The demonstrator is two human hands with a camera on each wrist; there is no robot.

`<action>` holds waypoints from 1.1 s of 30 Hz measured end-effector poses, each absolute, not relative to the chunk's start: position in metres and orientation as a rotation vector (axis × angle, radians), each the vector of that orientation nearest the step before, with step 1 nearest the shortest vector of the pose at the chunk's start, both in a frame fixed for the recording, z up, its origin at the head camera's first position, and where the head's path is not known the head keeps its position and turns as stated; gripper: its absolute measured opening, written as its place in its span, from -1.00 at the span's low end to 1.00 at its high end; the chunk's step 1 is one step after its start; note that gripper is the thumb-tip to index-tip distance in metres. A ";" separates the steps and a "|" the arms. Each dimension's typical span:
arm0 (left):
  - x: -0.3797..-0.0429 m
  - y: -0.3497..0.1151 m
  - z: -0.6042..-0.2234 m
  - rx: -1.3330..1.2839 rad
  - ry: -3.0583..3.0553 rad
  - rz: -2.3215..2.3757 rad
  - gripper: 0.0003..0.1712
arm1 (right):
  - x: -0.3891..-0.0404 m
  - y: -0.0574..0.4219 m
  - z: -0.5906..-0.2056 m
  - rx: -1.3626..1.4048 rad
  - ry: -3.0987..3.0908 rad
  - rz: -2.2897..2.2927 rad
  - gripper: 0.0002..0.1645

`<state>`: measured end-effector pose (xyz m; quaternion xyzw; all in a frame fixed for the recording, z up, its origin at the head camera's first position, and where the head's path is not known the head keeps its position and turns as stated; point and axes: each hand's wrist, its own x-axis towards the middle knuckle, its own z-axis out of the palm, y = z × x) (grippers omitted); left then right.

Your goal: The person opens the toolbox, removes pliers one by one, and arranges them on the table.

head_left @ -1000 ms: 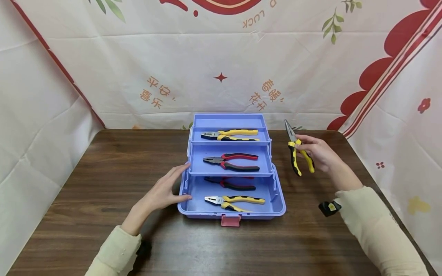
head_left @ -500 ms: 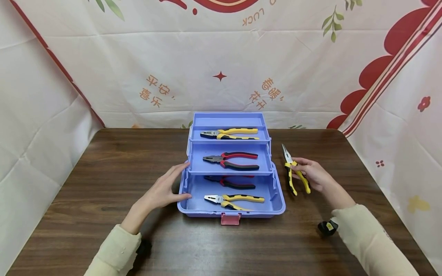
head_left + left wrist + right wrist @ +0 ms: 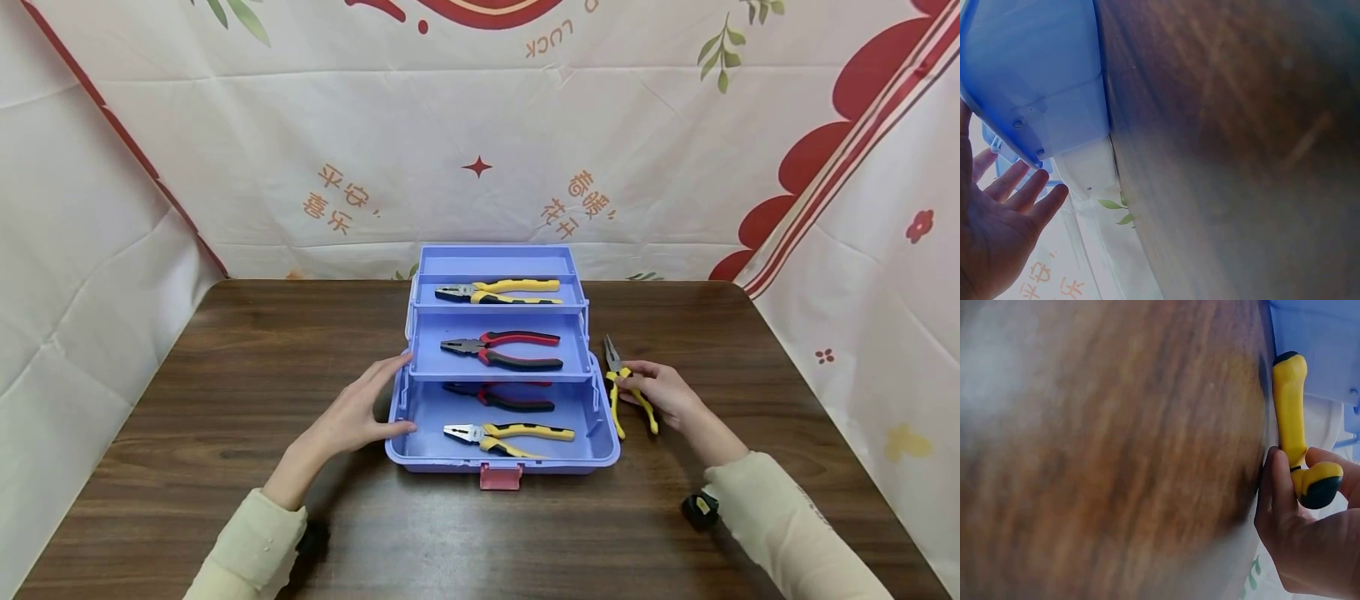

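Note:
A blue toolbox [image 3: 498, 467] stands with its stepped trays raised. My left hand [image 3: 356, 417] rests against its left side, fingers spread and fairly straight, thumb over the rim; the left wrist view shows those fingertips [image 3: 1055, 194] near the box's underside edge. My right hand [image 3: 667, 398] pinches a pair of yellow-and-black long-nose pliers [image 3: 612, 354] just right of the box, tip pointing away from me. In the right wrist view, fingers and thumb hold the pliers' yellow handles [image 3: 1291, 415] close to the table; whether they touch it is hard to tell.
Yellow-handled combination pliers [image 3: 517, 286] lie in the upper tray. Red-and-black pliers [image 3: 521, 363] occupy the middle tray. Another red-and-black pair [image 3: 517, 405] and a yellow pair [image 3: 528, 432] lie in the bottom. A red latch [image 3: 500, 477] hangs at the front. Brown table [image 3: 225, 400]; white curtain [image 3: 480, 117] behind.
My right hand has brought the long-nose pliers down and leftward, from above the table's right side to close beside the toolbox. My left hand has stayed at the box.

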<state>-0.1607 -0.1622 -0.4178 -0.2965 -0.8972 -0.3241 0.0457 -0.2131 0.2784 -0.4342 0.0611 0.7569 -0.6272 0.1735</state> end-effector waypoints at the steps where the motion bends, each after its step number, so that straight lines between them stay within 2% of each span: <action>1: -0.161 -0.162 -0.418 -0.901 -2.743 -0.992 0.04 | -0.213 0.277 -0.434 0.164 2.180 -1.758 -0.37; 17: -0.161 -0.162 -0.418 -0.904 -2.735 -0.998 0.03 | -0.207 0.281 -0.427 0.094 2.667 -1.195 -0.39; 33: -0.161 -0.162 -0.418 -0.897 -2.752 -0.985 0.04 | -0.206 0.286 -0.424 -0.021 2.822 -1.090 -0.45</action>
